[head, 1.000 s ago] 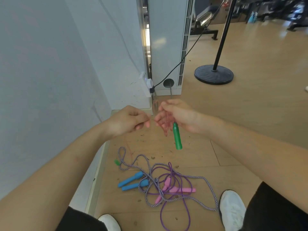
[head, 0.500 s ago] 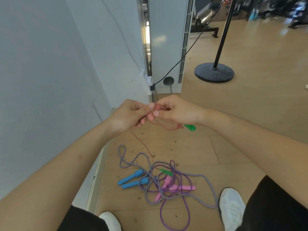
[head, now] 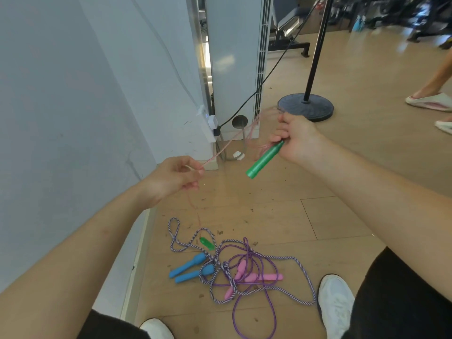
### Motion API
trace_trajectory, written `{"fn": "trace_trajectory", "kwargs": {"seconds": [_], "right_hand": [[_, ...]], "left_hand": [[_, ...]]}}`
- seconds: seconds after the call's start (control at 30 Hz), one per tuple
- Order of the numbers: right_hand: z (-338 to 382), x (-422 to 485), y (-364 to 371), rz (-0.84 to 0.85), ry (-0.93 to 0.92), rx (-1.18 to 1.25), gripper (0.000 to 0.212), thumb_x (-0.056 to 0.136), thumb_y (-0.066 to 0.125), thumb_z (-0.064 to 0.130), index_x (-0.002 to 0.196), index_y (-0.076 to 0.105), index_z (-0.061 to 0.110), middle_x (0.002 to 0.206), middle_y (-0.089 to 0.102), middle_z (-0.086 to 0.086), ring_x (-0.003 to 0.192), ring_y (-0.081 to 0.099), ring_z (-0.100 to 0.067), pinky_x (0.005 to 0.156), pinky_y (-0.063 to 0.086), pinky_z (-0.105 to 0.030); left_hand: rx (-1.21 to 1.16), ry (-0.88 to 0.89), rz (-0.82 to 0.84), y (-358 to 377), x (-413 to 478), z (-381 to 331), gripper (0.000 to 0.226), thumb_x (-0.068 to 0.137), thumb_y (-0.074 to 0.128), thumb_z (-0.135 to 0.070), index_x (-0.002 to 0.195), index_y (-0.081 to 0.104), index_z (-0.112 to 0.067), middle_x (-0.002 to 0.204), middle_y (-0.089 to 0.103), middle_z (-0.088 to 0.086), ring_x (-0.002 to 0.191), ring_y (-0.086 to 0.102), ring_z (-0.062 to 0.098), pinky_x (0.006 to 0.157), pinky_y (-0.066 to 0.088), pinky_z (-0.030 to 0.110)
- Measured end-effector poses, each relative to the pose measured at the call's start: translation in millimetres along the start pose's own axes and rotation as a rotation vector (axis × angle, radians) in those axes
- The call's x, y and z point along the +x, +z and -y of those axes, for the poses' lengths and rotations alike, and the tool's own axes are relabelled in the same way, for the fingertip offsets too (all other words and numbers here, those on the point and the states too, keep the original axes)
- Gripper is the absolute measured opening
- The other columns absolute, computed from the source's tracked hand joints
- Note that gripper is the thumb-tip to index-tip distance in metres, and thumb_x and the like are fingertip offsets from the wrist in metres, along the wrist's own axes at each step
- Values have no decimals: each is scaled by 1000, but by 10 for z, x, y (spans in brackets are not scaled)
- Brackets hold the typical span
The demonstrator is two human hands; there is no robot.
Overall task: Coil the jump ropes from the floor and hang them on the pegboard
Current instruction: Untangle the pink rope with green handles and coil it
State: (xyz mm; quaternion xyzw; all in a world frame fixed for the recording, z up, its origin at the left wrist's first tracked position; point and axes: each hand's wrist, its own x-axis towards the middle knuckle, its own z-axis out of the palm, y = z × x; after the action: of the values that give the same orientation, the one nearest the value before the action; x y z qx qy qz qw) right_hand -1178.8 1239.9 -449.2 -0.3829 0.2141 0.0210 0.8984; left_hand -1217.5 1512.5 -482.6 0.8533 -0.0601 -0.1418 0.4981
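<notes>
The right hand [head: 298, 138] is clenched around one green handle [head: 264, 160] and blurred loops of thin pink cord [head: 212, 157]. The handle's long axis slants from the fist down and left, with its free end towards the left hand [head: 171, 179]. That hand's thumb and forefinger pinch the same cord, which is stretched between the two hands. Below the left fingers the cord drops to a second green handle [head: 206, 243] on the floor [head: 342, 216], beside tangled striped rope [head: 228, 275] and purple rope [head: 234, 316]. The wall [head: 73, 118] stands close on the left. Bare floor opens to the right.
</notes>
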Motion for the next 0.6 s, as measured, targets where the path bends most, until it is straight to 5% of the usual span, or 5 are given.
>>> {"fn": "trace_trajectory", "kwargs": {"seconds": [0.37, 0.5, 0.6], "right_hand": [[268, 370, -293, -170, 56, 157, 34, 105, 34, 19, 73, 44, 17, 37, 25, 6, 26, 22, -11, 33, 22, -16], [171, 291, -238, -106, 109, 8, 35, 105, 38, 21, 71, 47, 17, 55, 28, 7, 32, 27, -9, 38, 29, -17], [81, 154, -156, -61, 75, -154, 28, 103, 42, 14, 76, 50, 15, 57, 33, 6, 42, 30, -9, 47, 34, -23]], "left_hand": [[-38, -37, -176, -306, 33, 229, 6, 95, 65, -13, 96, 67, -8, 74, 65, 3, 63, 64, 12, 67, 54, 20], [-55, -39, -171, -331, 61, 277, 24, 96, 64, -20, 99, 67, 4, 69, 60, 2, 64, 56, 16, 79, 50, 38], [33, -51, -128, -302, 54, 235, 29, 96, 65, -25, 96, 70, 4, 62, 58, -2, 63, 53, 17, 76, 49, 37]]}}
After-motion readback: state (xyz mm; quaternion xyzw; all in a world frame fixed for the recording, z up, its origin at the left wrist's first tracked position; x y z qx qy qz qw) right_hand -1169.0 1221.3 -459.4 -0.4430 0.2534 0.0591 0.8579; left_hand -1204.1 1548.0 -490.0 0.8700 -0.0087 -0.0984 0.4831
